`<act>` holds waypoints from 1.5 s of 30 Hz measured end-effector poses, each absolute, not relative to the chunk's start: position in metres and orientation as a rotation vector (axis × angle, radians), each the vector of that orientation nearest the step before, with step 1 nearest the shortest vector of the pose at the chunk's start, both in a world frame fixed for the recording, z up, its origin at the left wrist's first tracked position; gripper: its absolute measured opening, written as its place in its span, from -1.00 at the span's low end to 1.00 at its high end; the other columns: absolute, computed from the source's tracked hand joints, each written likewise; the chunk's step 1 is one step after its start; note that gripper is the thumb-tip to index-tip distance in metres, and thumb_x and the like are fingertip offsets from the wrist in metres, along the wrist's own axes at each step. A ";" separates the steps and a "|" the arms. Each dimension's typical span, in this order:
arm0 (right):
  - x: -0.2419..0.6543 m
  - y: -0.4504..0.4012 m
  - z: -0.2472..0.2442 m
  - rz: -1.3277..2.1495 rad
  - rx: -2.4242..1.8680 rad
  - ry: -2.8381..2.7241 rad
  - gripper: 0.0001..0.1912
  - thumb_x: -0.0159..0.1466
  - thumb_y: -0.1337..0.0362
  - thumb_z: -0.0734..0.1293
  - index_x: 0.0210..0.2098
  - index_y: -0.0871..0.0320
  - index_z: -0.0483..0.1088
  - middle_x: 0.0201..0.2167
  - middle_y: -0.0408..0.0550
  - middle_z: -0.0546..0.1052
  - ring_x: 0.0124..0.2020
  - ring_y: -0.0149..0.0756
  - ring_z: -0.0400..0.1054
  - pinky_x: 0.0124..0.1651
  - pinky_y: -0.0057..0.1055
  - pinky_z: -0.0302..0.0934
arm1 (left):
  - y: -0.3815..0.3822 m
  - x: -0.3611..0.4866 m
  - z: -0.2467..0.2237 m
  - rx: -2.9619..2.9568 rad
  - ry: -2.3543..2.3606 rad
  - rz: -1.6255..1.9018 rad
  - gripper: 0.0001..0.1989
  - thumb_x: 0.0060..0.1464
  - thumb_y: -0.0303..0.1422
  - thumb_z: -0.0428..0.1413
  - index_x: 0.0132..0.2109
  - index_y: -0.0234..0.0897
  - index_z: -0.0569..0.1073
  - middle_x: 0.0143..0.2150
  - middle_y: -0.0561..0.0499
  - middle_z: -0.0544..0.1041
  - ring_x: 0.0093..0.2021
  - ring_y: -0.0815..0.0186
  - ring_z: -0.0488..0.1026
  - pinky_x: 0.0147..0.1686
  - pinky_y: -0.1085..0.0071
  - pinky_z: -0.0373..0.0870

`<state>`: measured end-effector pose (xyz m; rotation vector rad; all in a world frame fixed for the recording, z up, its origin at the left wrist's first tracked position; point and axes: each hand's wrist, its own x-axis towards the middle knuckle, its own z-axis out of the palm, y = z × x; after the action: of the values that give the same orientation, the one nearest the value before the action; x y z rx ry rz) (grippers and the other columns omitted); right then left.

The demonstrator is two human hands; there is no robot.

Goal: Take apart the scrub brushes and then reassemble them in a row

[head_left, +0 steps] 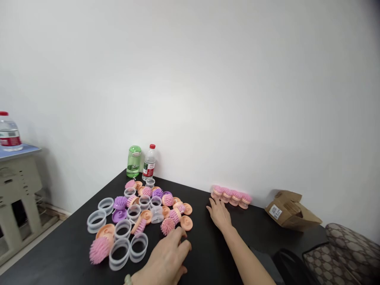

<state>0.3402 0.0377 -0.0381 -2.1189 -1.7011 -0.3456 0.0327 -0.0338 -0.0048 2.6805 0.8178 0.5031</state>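
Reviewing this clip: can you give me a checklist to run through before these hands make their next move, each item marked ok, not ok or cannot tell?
1. Left hand has nothing in its grip: ok, none visible.
2. Right hand clear of the row of pink brushes: cannot tell, fingertips are right beside it.
3. Row lined up: ok, four side by side along the wall.
4. Clear rings sorted from peach discs: not ok, intermixed.
5. Green bottle and red-capped bottle upright: ok.
6. Brown box empty: cannot tell.
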 end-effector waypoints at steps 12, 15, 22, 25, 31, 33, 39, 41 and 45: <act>0.229 -0.025 -0.036 0.042 -1.576 -1.882 -0.63 0.37 0.21 0.19 0.13 0.06 0.39 0.10 0.05 0.51 0.12 -0.09 0.36 0.16 -0.12 0.31 | -0.021 0.021 0.007 2.655 1.030 0.731 -0.84 0.07 -0.51 0.21 -0.19 -0.25 0.45 -0.13 -0.06 0.53 -0.08 0.12 0.45 -0.09 0.25 0.38; 0.203 -0.033 -0.035 0.121 -1.483 -1.875 -0.59 0.28 0.29 0.27 0.11 0.07 0.41 0.09 0.08 0.51 0.13 -0.02 0.36 0.19 -0.03 0.28 | -0.011 0.006 0.022 2.495 1.316 0.949 -0.81 0.11 -0.62 0.06 -0.22 -0.25 0.43 -0.17 -0.05 0.51 -0.13 0.19 0.44 -0.13 0.30 0.36; 0.154 -0.048 -0.023 -0.048 -1.357 -1.985 -0.59 0.25 0.38 0.27 0.08 0.03 0.43 0.19 0.08 0.41 0.23 0.09 0.23 0.25 0.13 0.17 | 0.009 -0.029 0.045 2.327 1.665 0.963 -0.84 0.19 -0.56 0.02 -0.16 -0.24 0.41 -0.13 -0.05 0.50 -0.08 0.19 0.43 -0.13 0.34 0.32; 0.137 -0.047 -0.020 -0.077 -1.306 -2.069 -0.55 0.23 0.46 0.25 0.07 0.04 0.42 0.21 0.08 0.39 0.23 0.08 0.22 0.24 0.12 0.18 | 0.015 -0.033 0.041 2.312 1.773 0.869 -0.83 0.20 -0.56 0.01 -0.15 -0.26 0.45 -0.14 -0.08 0.52 -0.09 0.18 0.45 -0.14 0.33 0.31; 0.131 -0.037 -0.033 -0.277 -1.508 -2.134 -0.39 0.09 0.58 0.24 0.11 0.12 0.43 0.08 0.18 0.48 0.07 0.16 0.32 0.11 0.12 0.29 | 0.017 -0.033 0.035 2.380 1.839 0.674 -0.87 0.18 -0.41 0.09 -0.17 -0.33 0.52 -0.11 -0.19 0.56 -0.07 0.07 0.48 -0.13 0.26 0.35; 0.138 -0.042 -0.038 -0.303 -1.516 -2.152 -0.33 0.07 0.58 0.24 0.15 0.09 0.40 0.00 0.15 0.51 0.11 0.17 0.29 0.09 0.06 0.32 | 0.014 -0.032 0.036 2.409 1.832 0.614 -0.82 0.12 -0.36 0.16 -0.16 -0.37 0.54 -0.04 -0.27 0.54 -0.04 -0.01 0.47 -0.13 0.21 0.37; 0.166 -0.073 -0.041 -0.109 -1.526 -2.038 -0.59 0.13 0.40 0.28 -0.03 0.02 0.43 -0.09 0.10 0.51 -0.01 0.12 0.37 -0.01 -0.02 0.38 | 0.004 -0.032 0.048 2.523 1.662 0.531 -0.73 0.03 -0.25 0.29 -0.17 -0.34 0.55 -0.01 -0.25 0.50 0.06 -0.05 0.40 -0.02 0.18 0.34; 0.172 -0.079 -0.042 0.005 -1.515 -1.933 -0.65 0.15 0.35 0.27 -0.07 0.02 0.41 -0.04 0.10 0.50 -0.01 0.09 0.39 -0.01 -0.04 0.37 | 0.002 -0.038 0.052 2.579 1.527 0.492 -0.67 -0.08 -0.17 0.36 -0.22 -0.26 0.55 -0.09 -0.15 0.51 0.00 0.00 0.42 -0.03 0.22 0.35; 0.181 -0.080 -0.039 0.333 -1.619 -1.657 -0.79 0.14 0.20 0.32 -0.21 0.01 0.38 -0.26 -0.01 0.54 -0.21 -0.02 0.47 -0.12 -0.12 0.38 | -0.002 -0.050 0.052 2.705 1.191 0.289 -0.44 -0.51 -0.22 0.51 -0.26 -0.22 0.53 -0.15 -0.07 0.48 -0.04 -0.03 0.39 -0.04 0.21 0.36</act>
<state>0.1811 -0.0804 -0.0390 -1.6195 -1.6574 0.3334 -0.0498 -0.0018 0.0521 2.7050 1.1910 0.2886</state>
